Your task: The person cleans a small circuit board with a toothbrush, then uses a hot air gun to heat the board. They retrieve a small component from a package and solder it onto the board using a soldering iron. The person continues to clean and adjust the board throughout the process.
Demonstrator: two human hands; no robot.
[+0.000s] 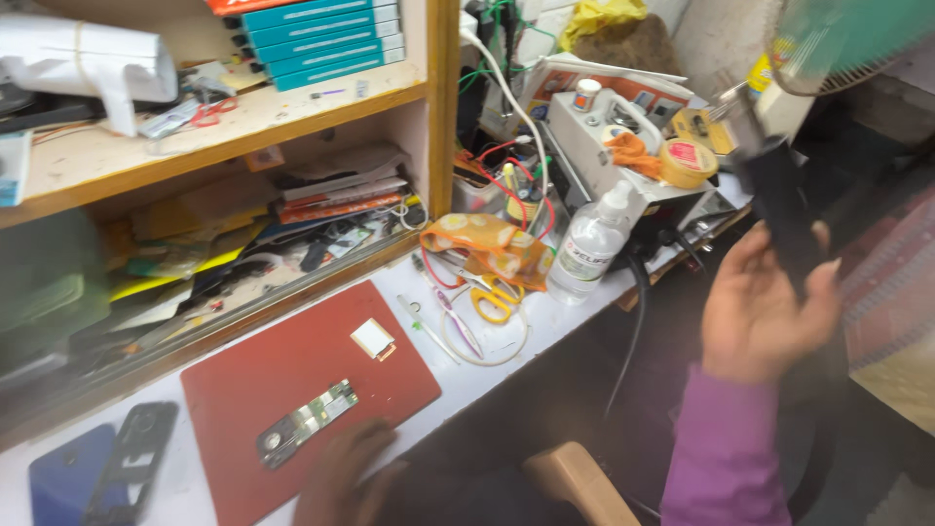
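Right hand (765, 302) raised off the tabletop (545, 326) at 3 o'clock, palm toward us, fingers curled around a dark, blurred handset-like object (784, 209) standing upright in its grip. Left hand (341, 472) low at 6 o'clock, resting on the near edge of the red mat (292, 370); we cannot tell its fingers' state. Circuit board (307, 421) lies on the mat just at 12 o'clock of that hand, small white square part (372, 338) beyond. Scissors (495, 295), clear bottle (589, 244), tape roll (687, 161) crowd the tabletop between the hands.
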